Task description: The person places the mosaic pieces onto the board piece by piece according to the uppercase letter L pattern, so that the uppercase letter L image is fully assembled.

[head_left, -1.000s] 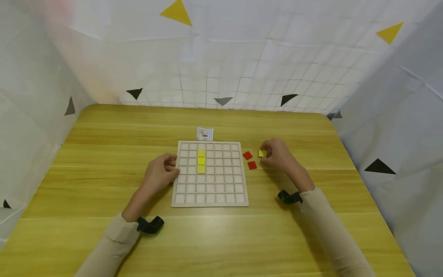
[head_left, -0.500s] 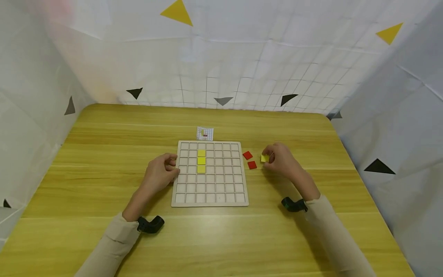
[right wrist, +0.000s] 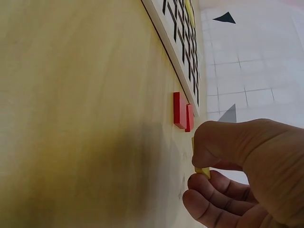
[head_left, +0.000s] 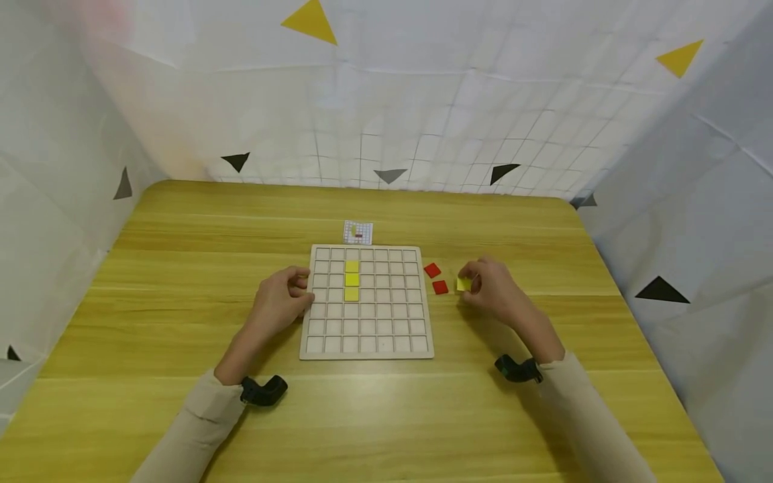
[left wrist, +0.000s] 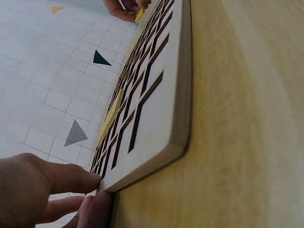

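In the head view a square wooden grid board point(head_left: 366, 353) lies flat, with a column of three yellow tiles point(head_left: 351, 280) in its cells. My left hand point(head_left: 279, 295) holds the board's left edge with curled fingers; its thumb and fingertips meet the edge in the left wrist view. To the right of the board, my right hand point(head_left: 494, 288) pinches a yellow tile point(head_left: 463, 284) between thumb and fingers. The right wrist view shows that tile partly covered by the thumb. Two red tiles point(head_left: 440, 287) lie between the board and my right hand.
A small printed card point(head_left: 358, 233) with a grid and coloured marks lies just behind the board. The wooden table point(head_left: 386, 429) reaches back to a white sheet wall point(head_left: 398, 100) with triangles on it. Dark wrist cameras point(head_left: 264, 390) sit on both forearms.
My right hand has drawn slightly toward the front of the table with the yellow tile in its fingers. My left hand, the board and the red tiles have stayed put.
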The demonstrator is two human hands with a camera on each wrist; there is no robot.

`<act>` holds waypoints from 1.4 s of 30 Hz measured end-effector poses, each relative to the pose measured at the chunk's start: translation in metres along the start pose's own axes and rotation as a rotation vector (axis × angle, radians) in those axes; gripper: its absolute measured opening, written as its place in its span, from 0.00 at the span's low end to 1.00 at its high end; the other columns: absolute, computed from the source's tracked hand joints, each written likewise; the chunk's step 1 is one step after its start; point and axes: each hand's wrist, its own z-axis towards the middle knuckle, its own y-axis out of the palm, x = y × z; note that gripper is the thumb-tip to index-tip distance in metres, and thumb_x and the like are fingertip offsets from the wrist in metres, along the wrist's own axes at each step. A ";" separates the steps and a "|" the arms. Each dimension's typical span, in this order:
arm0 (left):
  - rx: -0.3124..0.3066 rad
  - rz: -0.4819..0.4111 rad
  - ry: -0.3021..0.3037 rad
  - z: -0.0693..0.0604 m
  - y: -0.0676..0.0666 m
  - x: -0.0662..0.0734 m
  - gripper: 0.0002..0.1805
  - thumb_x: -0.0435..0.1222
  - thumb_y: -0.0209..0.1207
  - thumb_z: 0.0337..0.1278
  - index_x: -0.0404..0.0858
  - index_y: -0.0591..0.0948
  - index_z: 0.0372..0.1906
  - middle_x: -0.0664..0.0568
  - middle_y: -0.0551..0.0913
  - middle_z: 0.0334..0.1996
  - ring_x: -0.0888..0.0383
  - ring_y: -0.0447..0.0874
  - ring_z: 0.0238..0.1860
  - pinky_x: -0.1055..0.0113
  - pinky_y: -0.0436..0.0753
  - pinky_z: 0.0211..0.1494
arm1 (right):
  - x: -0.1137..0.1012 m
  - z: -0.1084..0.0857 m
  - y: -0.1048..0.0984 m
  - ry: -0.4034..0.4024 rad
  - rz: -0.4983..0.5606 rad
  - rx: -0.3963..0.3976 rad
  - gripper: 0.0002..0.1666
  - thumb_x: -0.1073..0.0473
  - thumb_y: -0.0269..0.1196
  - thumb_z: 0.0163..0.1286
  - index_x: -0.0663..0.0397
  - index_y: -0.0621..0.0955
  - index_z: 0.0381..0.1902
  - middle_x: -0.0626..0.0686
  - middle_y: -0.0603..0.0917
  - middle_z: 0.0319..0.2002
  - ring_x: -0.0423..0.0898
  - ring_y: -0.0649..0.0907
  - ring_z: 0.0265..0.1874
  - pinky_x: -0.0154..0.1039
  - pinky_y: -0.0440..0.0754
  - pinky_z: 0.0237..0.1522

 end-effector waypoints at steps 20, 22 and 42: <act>0.001 0.008 0.004 0.001 0.000 0.000 0.26 0.31 0.65 0.58 0.34 0.76 0.63 0.42 0.80 0.47 0.50 0.84 0.44 0.64 0.84 0.35 | -0.017 -0.017 0.007 -0.011 -0.001 0.002 0.17 0.75 0.67 0.50 0.64 0.84 0.41 0.57 0.77 0.37 0.49 0.78 0.30 0.40 0.78 0.31; 0.004 0.014 0.004 0.001 -0.001 0.000 0.26 0.31 0.65 0.58 0.34 0.77 0.63 0.43 0.81 0.47 0.50 0.84 0.44 0.64 0.83 0.36 | -0.020 -0.018 0.009 -0.021 -0.001 0.003 0.17 0.75 0.67 0.51 0.64 0.84 0.41 0.58 0.77 0.38 0.49 0.78 0.30 0.40 0.78 0.31; 0.011 0.030 0.008 0.001 0.000 0.000 0.25 0.30 0.65 0.58 0.33 0.77 0.62 0.42 0.81 0.46 0.50 0.84 0.44 0.65 0.82 0.36 | -0.050 -0.026 0.025 -0.140 0.015 0.022 0.17 0.75 0.66 0.48 0.63 0.84 0.39 0.54 0.77 0.34 0.46 0.76 0.28 0.36 0.77 0.30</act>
